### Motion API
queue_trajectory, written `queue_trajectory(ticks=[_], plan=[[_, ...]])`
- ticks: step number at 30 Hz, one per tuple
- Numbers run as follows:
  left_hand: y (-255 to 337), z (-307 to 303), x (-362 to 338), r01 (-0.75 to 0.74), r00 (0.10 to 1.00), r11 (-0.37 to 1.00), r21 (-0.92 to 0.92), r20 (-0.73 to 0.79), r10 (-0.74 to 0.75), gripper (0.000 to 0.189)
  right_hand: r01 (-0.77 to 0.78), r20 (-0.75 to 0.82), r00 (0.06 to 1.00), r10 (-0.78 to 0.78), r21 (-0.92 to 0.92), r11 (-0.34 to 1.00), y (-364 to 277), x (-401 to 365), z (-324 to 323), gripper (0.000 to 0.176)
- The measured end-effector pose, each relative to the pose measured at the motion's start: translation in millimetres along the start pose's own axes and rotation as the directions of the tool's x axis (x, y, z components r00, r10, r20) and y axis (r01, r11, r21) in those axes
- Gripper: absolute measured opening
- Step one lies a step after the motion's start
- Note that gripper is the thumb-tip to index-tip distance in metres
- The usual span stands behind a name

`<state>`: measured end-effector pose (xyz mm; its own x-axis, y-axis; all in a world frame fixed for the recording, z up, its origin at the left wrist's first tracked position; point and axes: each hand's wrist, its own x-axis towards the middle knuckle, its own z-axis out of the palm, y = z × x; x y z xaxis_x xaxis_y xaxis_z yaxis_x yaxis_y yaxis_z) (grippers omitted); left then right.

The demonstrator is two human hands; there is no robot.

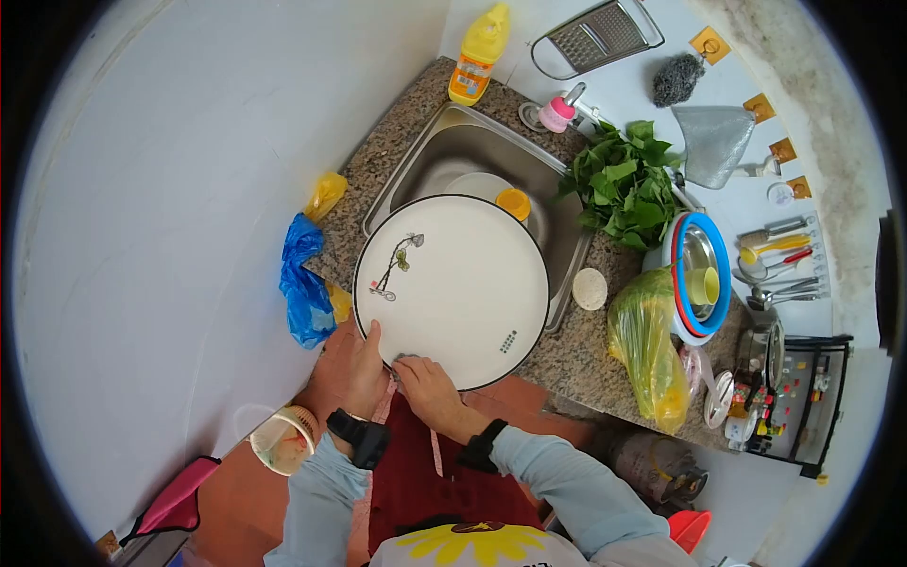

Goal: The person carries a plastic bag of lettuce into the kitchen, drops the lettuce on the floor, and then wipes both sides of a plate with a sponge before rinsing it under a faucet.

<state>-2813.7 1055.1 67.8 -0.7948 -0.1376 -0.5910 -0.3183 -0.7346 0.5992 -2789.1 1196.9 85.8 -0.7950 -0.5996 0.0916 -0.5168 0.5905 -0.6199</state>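
Observation:
A large round white tray (453,293) with a thin black rim and a small flower drawing lies tilted over the front of the steel sink. My left hand (367,376) grips its near-left rim, thumb on the upper face and the other fingers hidden behind it. My right hand (430,389) is at the near rim with its fingers closed and pressed on the tray. A small dark grey thing (406,357) shows at those fingertips, too little of it to name. Behind the tray, a yellow-orange lid or cup (513,203) and part of a pale dish (472,181) are in the sink.
The sink (453,115) is set in a granite counter (586,354). Leafy greens (624,184), stacked basins (704,274) and a bag of vegetables (647,340) stand right. A yellow bottle (480,52) is behind. Blue bags (304,283) hang left; a bin (283,444) is below.

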Motion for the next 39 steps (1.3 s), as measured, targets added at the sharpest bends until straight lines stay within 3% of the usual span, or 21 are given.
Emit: queue_trajectory(ticks=[4,6,10,15,18,20,25,27,28,33,36,39], plan=[[3,11,-1,0.037,0.999,0.997,-0.071,0.004,-0.037,0.045,0.175,0.060,0.983,-0.172,-0.048,0.983,38,-41,-43,0.032],[2,8,0,0.039,0.999,0.994,-0.101,-0.002,-0.039,0.046,0.222,0.159,0.968,-0.195,-0.175,0.959,78,-70,-82,0.034],[3,4,-2,0.033,0.996,0.997,-0.066,0.083,-0.028,0.048,0.278,0.293,0.934,-0.205,-0.237,0.931,82,-61,-110,0.036],[0,0,2,0.020,0.993,0.982,-0.189,0.121,0.003,0.051,0.245,0.243,0.946,-0.216,-0.097,0.965,50,-44,-63,0.036],[4,-2,3,0.122,0.984,0.950,-0.287,0.162,-0.078,0.061,0.198,0.192,0.962,-0.192,-0.015,0.980,16,-1,-38,0.035],[2,-6,7,0.105,0.965,0.949,-0.296,0.261,-0.025,0.068,0.200,0.169,0.966,-0.196,-0.005,0.980,11,23,-24,0.035],[2,-10,4,0.086,0.972,0.953,-0.291,0.233,-0.017,0.068,0.275,0.082,0.959,-0.272,-0.036,0.961,12,69,-8,0.034],[-8,-19,11,0.091,0.974,0.943,-0.321,0.224,-0.017,0.067,0.194,0.002,0.981,-0.195,0.045,0.980,11,81,-3,0.032],[-9,-21,12,0.105,0.967,0.945,-0.309,0.254,-0.025,0.067,0.193,0.004,0.981,-0.193,0.048,0.980,12,78,-4,0.032],[-2,-14,11,0.185,0.957,0.919,-0.349,0.275,-0.089,0.065,0.206,0.335,0.908,-0.252,0.167,0.964,32,36,-38,0.031],[-3,-12,8,0.165,0.963,0.933,-0.319,0.258,-0.082,0.066,0.272,0.294,0.896,-0.333,0.229,0.935,35,45,-45,0.027],[0,-12,8,0.200,0.961,0.907,-0.371,0.252,-0.109,0.062,0.249,0.311,0.898,-0.311,0.223,0.943,31,58,-44,0.022]])
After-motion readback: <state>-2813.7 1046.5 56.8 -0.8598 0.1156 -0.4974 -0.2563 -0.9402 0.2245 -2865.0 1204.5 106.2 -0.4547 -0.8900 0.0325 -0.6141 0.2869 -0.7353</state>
